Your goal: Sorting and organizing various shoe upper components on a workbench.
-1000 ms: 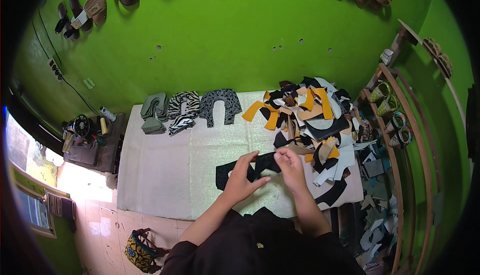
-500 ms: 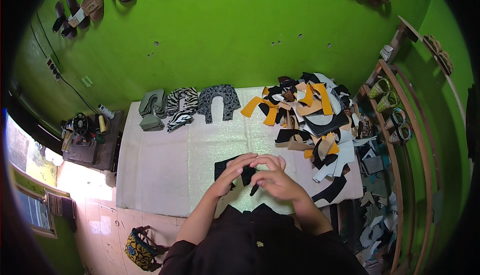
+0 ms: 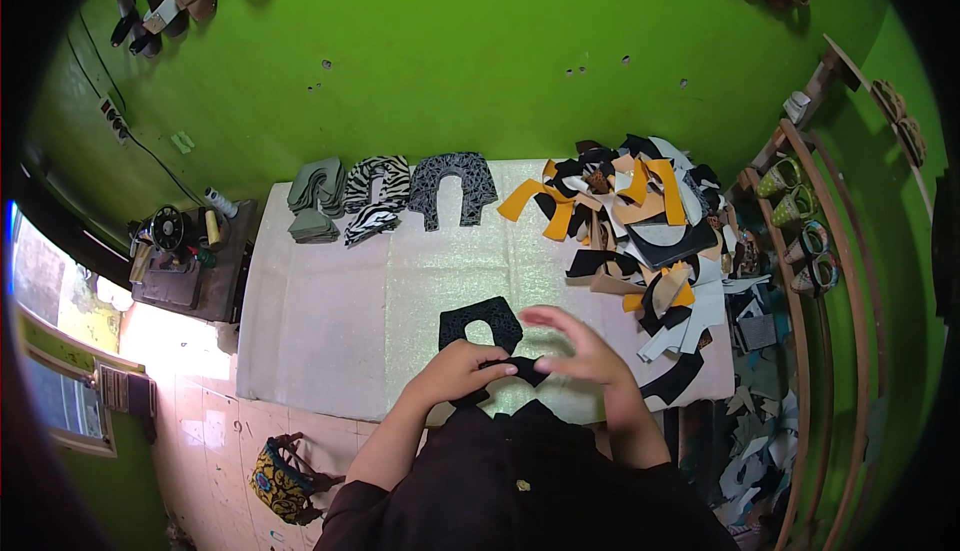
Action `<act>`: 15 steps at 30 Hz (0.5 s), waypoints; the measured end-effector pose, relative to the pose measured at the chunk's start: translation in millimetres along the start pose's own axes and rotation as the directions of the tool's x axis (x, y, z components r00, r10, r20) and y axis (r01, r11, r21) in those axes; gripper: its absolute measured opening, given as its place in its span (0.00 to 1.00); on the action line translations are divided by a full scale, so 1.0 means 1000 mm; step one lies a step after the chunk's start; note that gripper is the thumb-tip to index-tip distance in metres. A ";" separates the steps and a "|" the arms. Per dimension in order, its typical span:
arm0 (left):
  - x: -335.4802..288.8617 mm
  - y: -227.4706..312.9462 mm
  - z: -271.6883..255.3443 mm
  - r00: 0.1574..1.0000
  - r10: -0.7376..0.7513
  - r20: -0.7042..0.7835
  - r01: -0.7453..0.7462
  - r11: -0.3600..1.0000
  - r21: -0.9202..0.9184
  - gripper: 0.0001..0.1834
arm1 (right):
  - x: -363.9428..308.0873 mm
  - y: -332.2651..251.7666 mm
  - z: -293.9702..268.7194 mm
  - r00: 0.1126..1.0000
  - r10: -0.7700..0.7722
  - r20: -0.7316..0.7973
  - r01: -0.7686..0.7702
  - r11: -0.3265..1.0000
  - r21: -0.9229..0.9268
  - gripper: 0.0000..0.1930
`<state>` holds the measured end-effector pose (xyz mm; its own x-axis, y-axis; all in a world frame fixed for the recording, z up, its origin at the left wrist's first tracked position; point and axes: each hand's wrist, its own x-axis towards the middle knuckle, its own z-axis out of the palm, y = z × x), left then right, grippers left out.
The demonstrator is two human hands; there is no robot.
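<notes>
Right hand (image 3: 590, 359) shifted rightward | left hand (image 3: 455, 371) holds black piece (image 3: 529, 370) | cutout (image 3: 490, 312), scraps (image 3: 672, 241) beyond

The black patterned piece (image 3: 503, 323) at lower centre looks like matt cloth or soft leather, finely textured. The pale table cover (image 3: 320, 301) turns glittery and grainy mid-frame. Upper left of centre, the grey-green pieces (image 3: 316, 186) look smooth and matt. The green wall (image 3: 450, 61) is smooth paint; lower left, floor tiles (image 3: 200, 431) shine glossy.
</notes>
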<state>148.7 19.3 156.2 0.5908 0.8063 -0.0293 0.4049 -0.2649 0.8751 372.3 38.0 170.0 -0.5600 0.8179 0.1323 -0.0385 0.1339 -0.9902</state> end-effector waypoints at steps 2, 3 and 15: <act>0.000 0.001 0.001 0.999 -0.026 -0.048 0.025 1.000 -0.018 0.13 | 0.007 0.001 0.012 0.963 0.229 0.142 -0.205 0.965 -0.164 0.31; 0.002 0.001 0.000 0.995 -0.045 -0.094 0.042 0.999 -0.035 0.13 | 0.008 0.009 0.015 0.969 0.203 0.143 -0.165 0.957 -0.239 0.25; -0.018 -0.085 -0.016 0.895 -0.447 0.000 0.331 0.663 -0.671 0.12 | 0.019 0.069 0.014 0.895 0.425 -0.136 -0.409 0.903 0.131 0.11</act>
<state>92.7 35.3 90.3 0.3476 0.8396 -0.4174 -0.0042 0.4465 0.8948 347.9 55.0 103.2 -0.4049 0.8650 -0.2962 0.0857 -0.2867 -0.9542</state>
